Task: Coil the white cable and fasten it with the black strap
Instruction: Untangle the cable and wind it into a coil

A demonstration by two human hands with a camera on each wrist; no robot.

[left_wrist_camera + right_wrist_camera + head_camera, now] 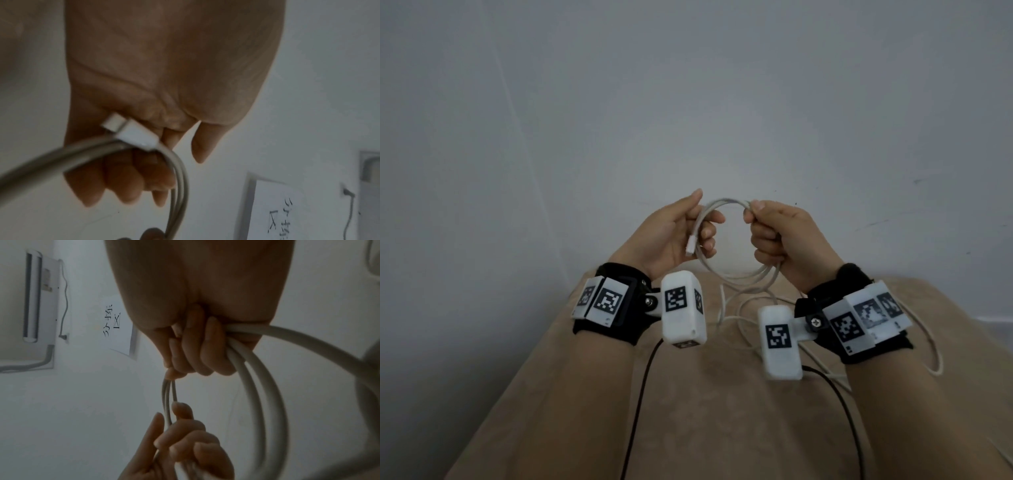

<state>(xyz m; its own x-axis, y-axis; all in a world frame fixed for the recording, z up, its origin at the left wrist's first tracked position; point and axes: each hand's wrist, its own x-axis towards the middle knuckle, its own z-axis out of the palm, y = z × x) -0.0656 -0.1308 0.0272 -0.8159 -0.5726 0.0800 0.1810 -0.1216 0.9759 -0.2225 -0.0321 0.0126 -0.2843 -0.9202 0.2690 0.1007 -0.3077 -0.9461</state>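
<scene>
Two hands held the white cable [726,236] up in front of a pale wall [688,102] in the head view. Left hand [671,236] gripped the left side of the coil, fingers curled round the strands, with the white connector [691,246] hanging against the palm. Right hand [784,240] gripped the right side, grip clamped on the bundled loops, thumb and forefinger pinching the top strand. Slack cable trailed from the coil down onto the beige desk [688,411] between the forearms. Each wrist carried a black band with a white marker-tagged camera block [683,308]. Black strap not identified in this view.

Left wrist view: left hand [164,81] seen from the palm side, fingers [123,183] curled round two or three cable strands [179,186]; the connector [131,131] lay across the base of the fingers. A paper notice [277,211] hung on the wall behind.

Right wrist view: right hand [195,305] was closed tight on several loops of cable [257,394]; the left hand [185,443] below pinched the far side of the coil. A wall-mounted white unit [37,296] sat at the upper left.
</scene>
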